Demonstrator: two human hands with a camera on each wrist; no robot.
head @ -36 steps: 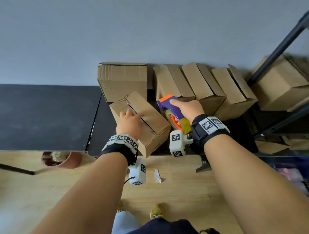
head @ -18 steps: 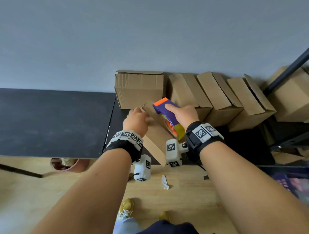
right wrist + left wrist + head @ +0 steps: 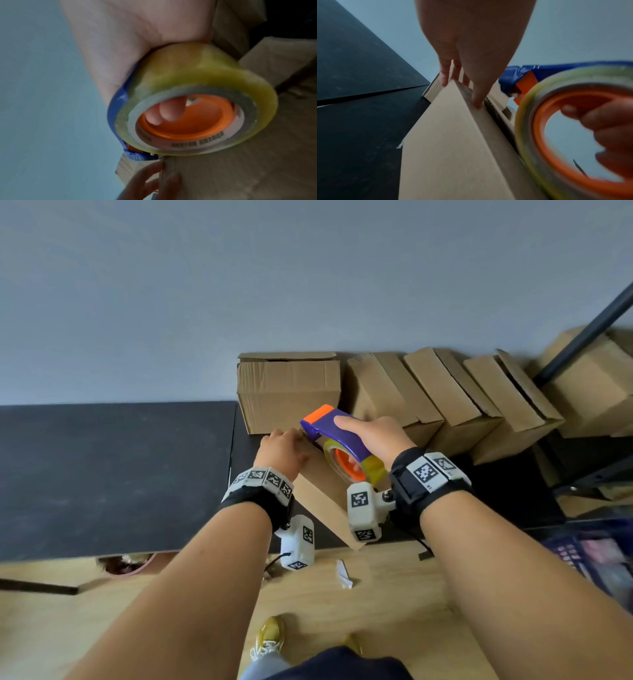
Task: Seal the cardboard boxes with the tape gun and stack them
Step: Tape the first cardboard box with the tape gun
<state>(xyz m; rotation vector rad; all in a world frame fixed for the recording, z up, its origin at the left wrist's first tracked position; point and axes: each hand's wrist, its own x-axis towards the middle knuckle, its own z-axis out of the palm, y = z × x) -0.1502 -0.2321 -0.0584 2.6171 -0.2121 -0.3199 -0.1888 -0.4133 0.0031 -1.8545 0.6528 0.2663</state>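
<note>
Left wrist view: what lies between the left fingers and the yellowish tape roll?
The flap seam of the brown cardboard box, in the left wrist view.

Legible text: none | tape roll core point(image 3: 197, 142): dark print line, too blurred to read | wristbands point(image 3: 426, 472), wrist camera housings point(image 3: 361, 501): black-and-white square code markers, no letters

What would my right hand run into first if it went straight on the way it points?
Probably the upright box at the back: the right hand aims the tape gun toward its front face, close ahead, though depth is hard to judge.
</note>
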